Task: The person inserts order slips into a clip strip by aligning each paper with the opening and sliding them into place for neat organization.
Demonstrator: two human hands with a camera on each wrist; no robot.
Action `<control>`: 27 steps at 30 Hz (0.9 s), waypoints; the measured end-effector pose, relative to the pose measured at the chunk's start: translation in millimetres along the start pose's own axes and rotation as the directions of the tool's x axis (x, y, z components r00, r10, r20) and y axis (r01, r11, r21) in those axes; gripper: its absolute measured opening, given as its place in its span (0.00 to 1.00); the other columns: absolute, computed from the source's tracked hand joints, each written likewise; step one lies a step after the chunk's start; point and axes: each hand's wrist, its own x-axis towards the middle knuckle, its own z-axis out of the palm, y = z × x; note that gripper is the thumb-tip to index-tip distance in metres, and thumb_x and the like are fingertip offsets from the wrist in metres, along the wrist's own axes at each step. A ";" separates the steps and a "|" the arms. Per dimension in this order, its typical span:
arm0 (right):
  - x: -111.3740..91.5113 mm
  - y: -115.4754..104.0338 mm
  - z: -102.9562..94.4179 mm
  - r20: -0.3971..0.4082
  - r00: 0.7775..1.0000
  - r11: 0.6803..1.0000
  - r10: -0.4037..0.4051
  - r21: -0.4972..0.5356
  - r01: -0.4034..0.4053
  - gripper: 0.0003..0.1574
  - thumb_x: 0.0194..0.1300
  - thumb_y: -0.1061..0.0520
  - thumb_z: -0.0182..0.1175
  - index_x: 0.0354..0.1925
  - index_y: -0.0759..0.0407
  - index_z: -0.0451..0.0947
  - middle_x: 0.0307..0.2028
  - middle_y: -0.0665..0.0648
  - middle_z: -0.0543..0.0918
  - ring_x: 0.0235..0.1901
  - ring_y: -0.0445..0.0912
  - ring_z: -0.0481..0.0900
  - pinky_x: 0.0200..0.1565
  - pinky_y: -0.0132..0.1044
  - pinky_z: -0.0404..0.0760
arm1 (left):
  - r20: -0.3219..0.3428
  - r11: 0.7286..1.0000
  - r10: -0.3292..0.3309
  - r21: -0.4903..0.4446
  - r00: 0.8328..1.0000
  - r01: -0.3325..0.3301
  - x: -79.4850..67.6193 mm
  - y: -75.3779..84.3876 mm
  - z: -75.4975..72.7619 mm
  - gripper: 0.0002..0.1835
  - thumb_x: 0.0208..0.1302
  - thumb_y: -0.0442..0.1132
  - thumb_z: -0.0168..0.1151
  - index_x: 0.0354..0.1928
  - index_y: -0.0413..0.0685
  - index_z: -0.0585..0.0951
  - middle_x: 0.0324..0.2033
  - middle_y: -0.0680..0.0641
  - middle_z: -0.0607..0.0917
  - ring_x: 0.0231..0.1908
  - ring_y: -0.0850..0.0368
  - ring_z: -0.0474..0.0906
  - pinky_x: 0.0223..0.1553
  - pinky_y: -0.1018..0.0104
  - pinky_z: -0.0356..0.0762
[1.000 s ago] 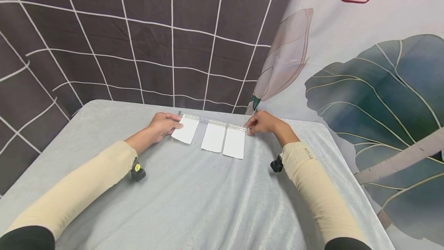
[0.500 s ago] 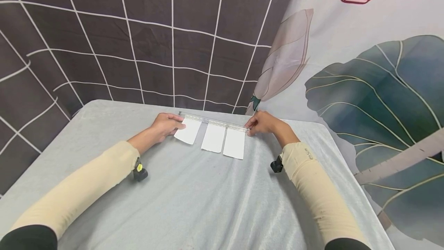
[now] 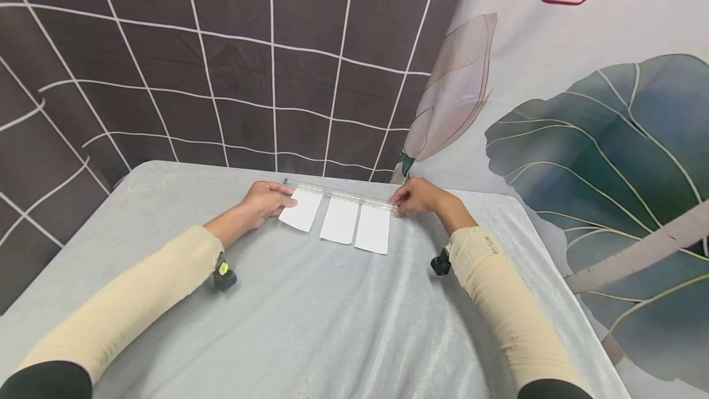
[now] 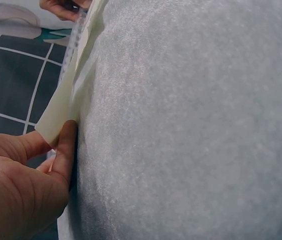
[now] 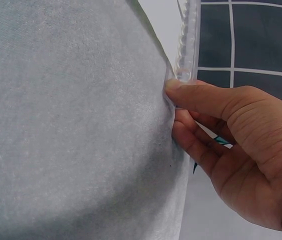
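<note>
A clear plastic strip with a beaded or scalloped length lies across the far part of the table in the head view. Three white paper cards, a left one, a middle one and a right one, extend from it toward me. My left hand pinches the left card by its outer edge; the left wrist view shows that card tilted up between thumb and finger. At the strip's right end, my right hand pinches the clear plastic between thumb and fingers.
A pale grey velvety cloth covers the table, with soft folds toward the front. Behind the far edge hangs a dark curtain with a white grid. A white curtain with leaf prints hangs at the right.
My left hand has shifted slightly right, bringing the left card a little nearer the middle one. The right hand keeps its place at the strip's end.
</note>
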 end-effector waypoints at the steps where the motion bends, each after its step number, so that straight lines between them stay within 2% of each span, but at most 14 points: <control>1: 0.0 -0.1 0.0 0.000 1.000 1.000 0.000 -0.002 0.000 0.19 0.64 0.62 0.82 0.54 0.63 0.94 0.46 0.59 0.96 0.45 0.45 0.89 0.51 0.35 0.87 | 0.000 1.000 -0.002 0.002 1.000 0.002 -0.1 0.0 0.0 0.28 0.73 0.29 0.73 0.73 0.33 0.80 0.74 0.31 0.81 0.55 0.55 0.89 0.61 0.66 0.92; 11: -0.2 1.3 -0.4 0.001 1.000 1.000 0.010 -0.004 -0.010 0.19 0.65 0.62 0.81 0.54 0.63 0.94 0.46 0.59 0.96 0.45 0.45 0.88 0.50 0.35 0.86 | 0.003 1.000 0.001 0.002 1.000 -0.001 0.2 0.3 1.2 0.28 0.73 0.29 0.72 0.73 0.32 0.79 0.76 0.31 0.79 0.64 0.48 0.87 0.65 0.64 0.90; 20: -2.0 1.0 -1.8 -0.003 1.000 1.000 0.007 -0.007 -0.007 0.20 0.64 0.61 0.81 0.54 0.63 0.94 0.46 0.59 0.96 0.45 0.45 0.89 0.50 0.36 0.87 | 0.033 1.000 0.024 0.001 0.999 -0.024 1.8 0.4 1.3 0.29 0.75 0.30 0.70 0.75 0.30 0.77 0.76 0.29 0.78 0.74 0.35 0.82 0.69 0.59 0.88; 24: -0.7 1.5 -1.0 -0.003 1.000 1.000 0.002 -0.009 -0.002 0.20 0.64 0.61 0.81 0.54 0.62 0.94 0.47 0.59 0.96 0.46 0.45 0.89 0.49 0.34 0.86 | 0.033 0.999 0.031 0.017 0.999 -0.032 1.0 0.2 -0.1 0.29 0.76 0.31 0.70 0.75 0.30 0.78 0.76 0.29 0.78 0.71 0.37 0.85 0.68 0.59 0.89; 27: 0.0 1.1 -0.1 -0.005 1.000 1.000 0.002 -0.007 -0.002 0.20 0.64 0.61 0.81 0.54 0.62 0.94 0.46 0.59 0.96 0.45 0.45 0.88 0.47 0.32 0.84 | 0.022 0.999 0.042 0.007 0.999 -0.042 1.1 0.0 -2.1 0.27 0.76 0.30 0.70 0.73 0.29 0.79 0.73 0.30 0.81 0.59 0.46 0.92 0.63 0.63 0.91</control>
